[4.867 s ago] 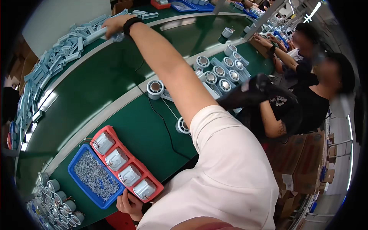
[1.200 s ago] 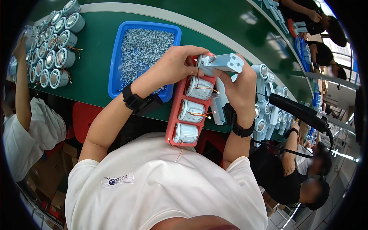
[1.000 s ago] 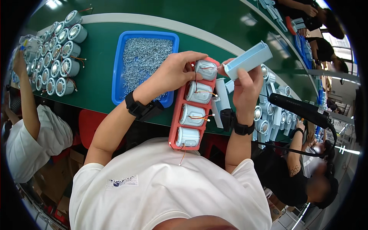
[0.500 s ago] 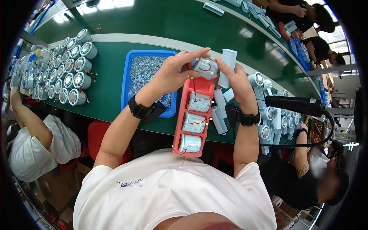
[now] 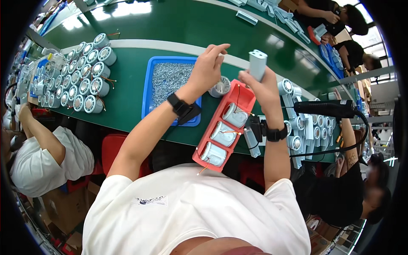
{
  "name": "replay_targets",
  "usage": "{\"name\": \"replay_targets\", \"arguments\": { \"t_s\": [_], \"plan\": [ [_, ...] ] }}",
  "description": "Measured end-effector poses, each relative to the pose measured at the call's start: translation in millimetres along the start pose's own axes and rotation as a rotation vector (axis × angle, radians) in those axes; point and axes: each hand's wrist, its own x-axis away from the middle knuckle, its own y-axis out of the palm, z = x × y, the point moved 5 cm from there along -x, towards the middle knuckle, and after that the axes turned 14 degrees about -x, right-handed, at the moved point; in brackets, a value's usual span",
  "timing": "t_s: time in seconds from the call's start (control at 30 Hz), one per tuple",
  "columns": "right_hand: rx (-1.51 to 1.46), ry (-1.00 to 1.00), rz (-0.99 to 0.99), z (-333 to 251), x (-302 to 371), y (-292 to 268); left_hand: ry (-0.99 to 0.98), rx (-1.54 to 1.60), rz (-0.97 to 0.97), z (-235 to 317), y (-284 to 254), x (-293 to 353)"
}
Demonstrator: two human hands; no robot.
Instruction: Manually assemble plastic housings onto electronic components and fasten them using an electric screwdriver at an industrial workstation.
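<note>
My right hand (image 5: 267,90) grips a pale blue, handle-shaped casing (image 5: 258,66), upright, with holes in its top end. My left hand (image 5: 205,72) is raised beside it with fingers apart and nothing visible in them. Below the left hand a round, cup-like housing (image 5: 221,87) stands on the green table, against the upper end of a red compartment tray (image 5: 239,94). Three pale blue cylinders (image 5: 224,134) with thin wires lie in that tray; its top compartment holds none. The tray slants over the table's near edge toward my chest.
A blue tray of small screws (image 5: 170,83) sits left of the red tray. Rows of round housings (image 5: 80,80) stand farther left. At the right are more housings and casings (image 5: 299,125) and a black corded tool (image 5: 325,111). Co-workers sit on both sides.
The round housing has left my fingers and now stands on the table. My right hand has taken up the pale blue casing. The red tray appears more tilted to the right.
</note>
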Motion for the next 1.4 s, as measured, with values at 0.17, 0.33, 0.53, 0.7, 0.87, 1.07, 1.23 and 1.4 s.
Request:
{"name": "replay_targets", "arguments": {
  "t_s": [0.17, 0.33, 0.53, 0.7, 0.87, 1.07, 1.23, 1.4],
  "plan": [
    [-0.014, 0.056, 0.26, 6.6, 47.4, -38.5, 0.244, -0.21, -0.381, 14.1, -32.9, 41.7],
    [0.364, -0.133, 0.518, 6.2, 134.5, -25.3, 0.368, -0.515, -0.508, 23.6, -14.5, 40.5],
    [0.608, -0.358, 0.35, 46.8, 152.0, -9.4, 0.054, -0.43, -0.319, 20.5, -19.7, 16.0],
    [0.658, -0.2, 0.557, 53.3, 144.4, -25.2, -0.398, 0.265, -0.246, 54.0, -95.8, 73.7],
    [0.67, -0.183, 0.553, 59.4, 133.8, -33.8, -0.744, 0.826, -0.847, 41.2, -107.1, 231.0],
    [0.64, -0.086, 0.507, 60.9, 122.3, -39.1, -0.9, 1.155, -1.044, 18.3, -50.9, 284.4],
    [0.656, 0.103, 0.356, 69.2, 108.2, -32.5, -0.984, 1.147, -1.113, -44.1, 4.3, 335.1],
    [0.733, 0.201, 0.154, 75.4, 72.9, -53.2, -0.835, 1.218, -1.274, -10.0, 47.6, 301.6]
  ]
}}
